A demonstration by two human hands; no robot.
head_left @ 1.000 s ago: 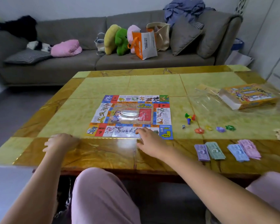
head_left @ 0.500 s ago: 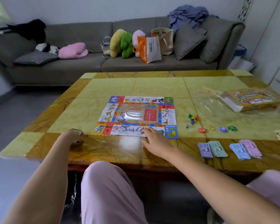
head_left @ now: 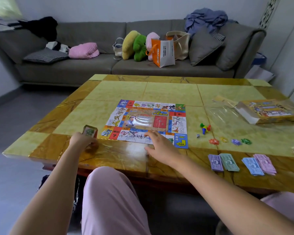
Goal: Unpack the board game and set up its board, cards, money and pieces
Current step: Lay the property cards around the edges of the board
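Game board (head_left: 147, 123) lies flat, unfolded, mid worktop (head_left: 109, 92), glare on its centre. Left hand (head_left: 81, 141) at board's near-left corner, fingers clenched around a card deck (head_left: 90, 131), deck held upright just left of the board. Right hand (head_left: 157, 144) palm down on the board's near edge, fingers spread and released, holding nothing. Right of board: cluster of coloured pawns (head_left: 204, 128), a small die (head_left: 197, 136) near them, then a row of four small tokens (head_left: 230, 141). Near-right worktop: four stacks of paper money (head_left: 241, 162), purple, green, blue, pink, side by side. Far right: game box (head_left: 266, 112) with clear plastic wrap (head_left: 222, 112) beside it. Person's knees in pink trousers below worktop edge.
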